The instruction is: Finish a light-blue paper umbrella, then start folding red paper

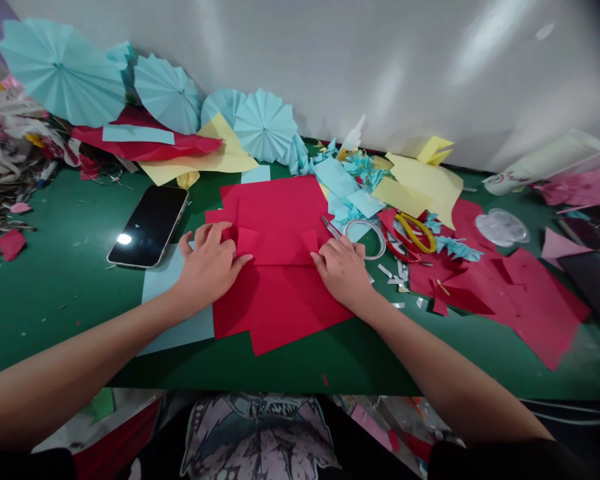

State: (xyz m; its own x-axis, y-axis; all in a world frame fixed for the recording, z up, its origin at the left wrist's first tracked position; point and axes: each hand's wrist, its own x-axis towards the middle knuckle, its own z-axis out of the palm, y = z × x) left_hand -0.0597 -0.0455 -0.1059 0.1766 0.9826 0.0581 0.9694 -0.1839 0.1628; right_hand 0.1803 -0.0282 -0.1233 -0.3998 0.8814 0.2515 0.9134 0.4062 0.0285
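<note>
A sheet of red paper (279, 223) with a straight horizontal fold and small turned-in corner flaps lies before me. It rests on more red sheets (280, 310). My left hand (209, 257) has its fingers curled at the left end of the fold, thumb on the paper's edge. At the right end my right hand (340, 263) pinches the edge, thumb against the flap. A thin silver-tipped tool (331, 227) shows just beyond my right fingers; whether they touch it I cannot tell. Under the red stack, at the left, lies a light blue sheet (177, 325).
A phone (149, 225) lies left of the stack. To the right are a tape roll (381, 241), scissors with yellow and red handles (417, 233) and red scraps (520, 300). Pleated blue paper fans (265, 127) lean along the wall. A glue bottle (353, 135) stands behind blue scraps.
</note>
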